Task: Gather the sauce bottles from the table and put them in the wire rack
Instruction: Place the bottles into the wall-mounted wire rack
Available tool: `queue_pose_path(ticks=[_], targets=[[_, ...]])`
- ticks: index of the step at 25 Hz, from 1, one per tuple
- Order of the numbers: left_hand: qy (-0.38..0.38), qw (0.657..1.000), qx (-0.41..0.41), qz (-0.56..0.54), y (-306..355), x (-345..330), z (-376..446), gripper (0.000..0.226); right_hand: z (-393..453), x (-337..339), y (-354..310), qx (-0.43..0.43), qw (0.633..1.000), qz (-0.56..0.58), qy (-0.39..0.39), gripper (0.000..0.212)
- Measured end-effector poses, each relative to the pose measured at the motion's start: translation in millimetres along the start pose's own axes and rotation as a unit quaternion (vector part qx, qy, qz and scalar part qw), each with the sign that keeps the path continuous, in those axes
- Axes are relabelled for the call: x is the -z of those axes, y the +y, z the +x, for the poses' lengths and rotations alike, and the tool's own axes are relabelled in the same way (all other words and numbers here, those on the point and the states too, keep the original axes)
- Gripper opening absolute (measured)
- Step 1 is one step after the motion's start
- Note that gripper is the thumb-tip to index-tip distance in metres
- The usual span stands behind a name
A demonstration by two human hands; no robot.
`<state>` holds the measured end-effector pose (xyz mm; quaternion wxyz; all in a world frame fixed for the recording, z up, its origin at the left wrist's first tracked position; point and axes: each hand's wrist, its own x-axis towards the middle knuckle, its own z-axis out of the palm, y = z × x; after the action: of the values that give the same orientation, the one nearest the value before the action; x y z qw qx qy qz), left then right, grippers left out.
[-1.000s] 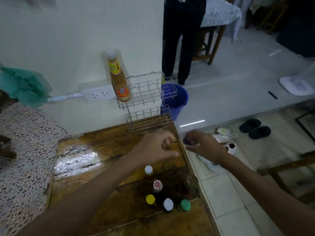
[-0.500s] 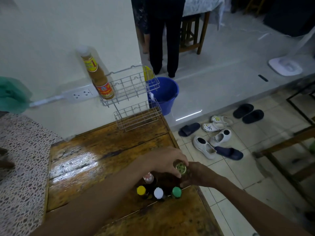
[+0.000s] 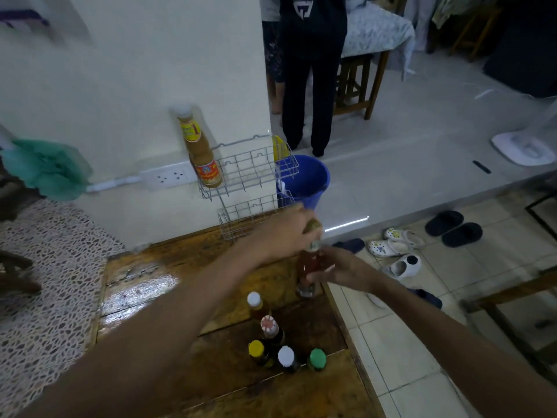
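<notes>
Gripping the red sauce bottle (image 3: 309,268) at its cap, the left hand (image 3: 281,233) has its fingers closed over the top, while the right hand (image 3: 340,270) wraps round the bottle's body from the right side. The bottle stands roughly upright just above the counter (image 3: 168,285), very near the counter's right edge, beyond which tiled floor (image 3: 401,336) drops away. Between the hands and the wire rack (image 3: 250,179) the wood lies bare and glossy. The bottle is glass with reddish contents and a greenish cap partly hidden by fingers. Nearer the camera five more bottles cluster on the dark wet-looking planks, seen from above: white cap (image 3: 253,298), red-and-white striped cap (image 3: 269,323), yellow cap (image 3: 256,347), another white cap (image 3: 285,355), green cap (image 3: 317,356). The rack is thin grey wire in two tiers against the pale wall; a tall orange-brown bottle (image 3: 200,152) with a white cap leans in the upper tier's left end.
</notes>
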<state>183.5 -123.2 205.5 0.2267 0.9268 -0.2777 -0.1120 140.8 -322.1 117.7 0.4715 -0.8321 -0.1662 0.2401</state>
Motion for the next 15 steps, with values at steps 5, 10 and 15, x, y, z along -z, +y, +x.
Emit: queue_pose_path(ticks=[5,10,15], targets=[[0.132,0.985,-0.033,0.107,10.5,154.6,12.0,0.039,59.7,58.7,-112.7,0.094,0.994,-0.016,0.057,0.064],[0.199,0.958,-0.011,0.204,2.2,256.1,10.8,0.047,121.0,86.7,-199.9,0.160,0.968,-0.108,0.160,0.070],[0.207,0.948,0.053,0.235,-40.2,281.8,14.5,0.051,179.1,79.2,-223.2,0.171,0.953,-0.135,0.211,0.062]])
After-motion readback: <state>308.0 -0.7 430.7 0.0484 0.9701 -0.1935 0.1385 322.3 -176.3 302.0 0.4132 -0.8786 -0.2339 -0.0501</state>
